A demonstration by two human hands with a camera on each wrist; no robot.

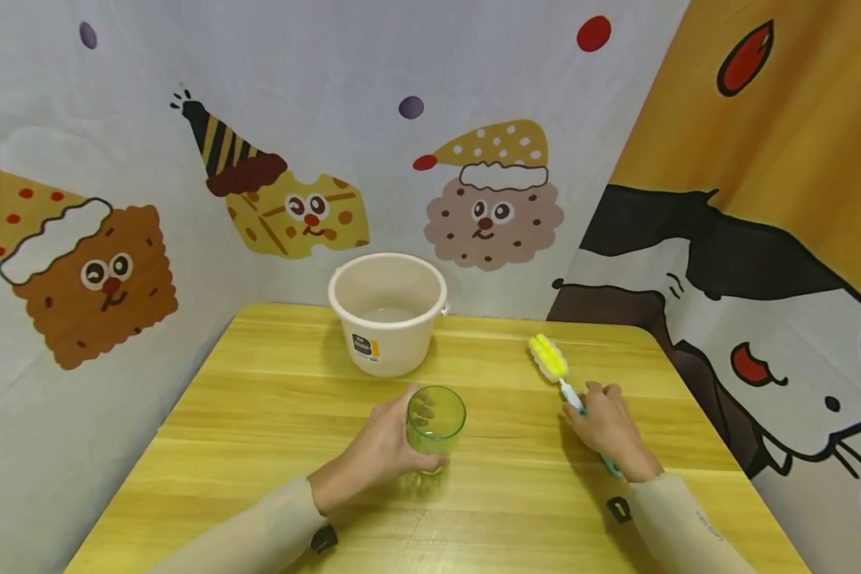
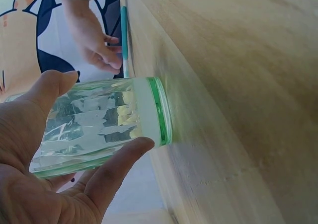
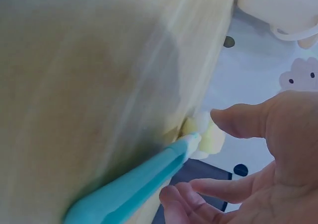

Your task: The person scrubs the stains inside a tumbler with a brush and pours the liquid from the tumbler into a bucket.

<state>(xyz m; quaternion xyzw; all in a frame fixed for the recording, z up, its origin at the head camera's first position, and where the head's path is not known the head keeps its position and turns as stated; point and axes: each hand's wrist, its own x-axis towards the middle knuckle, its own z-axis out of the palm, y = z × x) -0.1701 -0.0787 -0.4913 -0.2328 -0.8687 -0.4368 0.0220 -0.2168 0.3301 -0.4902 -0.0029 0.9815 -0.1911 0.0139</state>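
A clear green glass (image 1: 441, 422) is upright on the wooden table (image 1: 258, 430), its base right at the tabletop in the left wrist view. My left hand (image 1: 383, 438) grips its side, thumb on one flank and fingers round the other. To the right lies a bottle brush (image 1: 548, 359) with a yellow and white sponge head and a teal handle (image 3: 134, 184). Over that handle hovers my right hand (image 1: 606, 426), thumb and fingers spread apart on either side. In the right wrist view a gap shows between the fingertips and the handle.
Near the table's back edge stands a cream bucket (image 1: 391, 363) with a label on its front. A cloth printed with cartoon figures (image 1: 491, 215) hangs behind the table and along both sides.
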